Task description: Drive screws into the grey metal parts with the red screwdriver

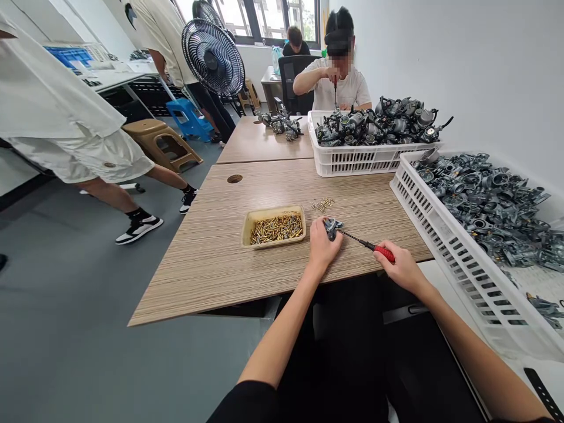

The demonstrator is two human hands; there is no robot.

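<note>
My left hand (324, 242) is closed around a small dark grey metal part (333, 228) on the wooden table (211, 258). In my right hand (400, 264) is a screwdriver (384, 252) with a red and black handle. Its shaft points left, and the tip reaches the metal part. A cream tray (245, 235) of brass-coloured screws sits left of my left hand. Just beyond that hand lies a small loose pile of screws (323, 204).
A white basket (374, 160) of assembled parts stands at the back, another (471, 276) with grey parts along the right. Across the table a person (341, 82) works with a screwdriver. People stand or walk at left, near a fan (213, 57) and stools.
</note>
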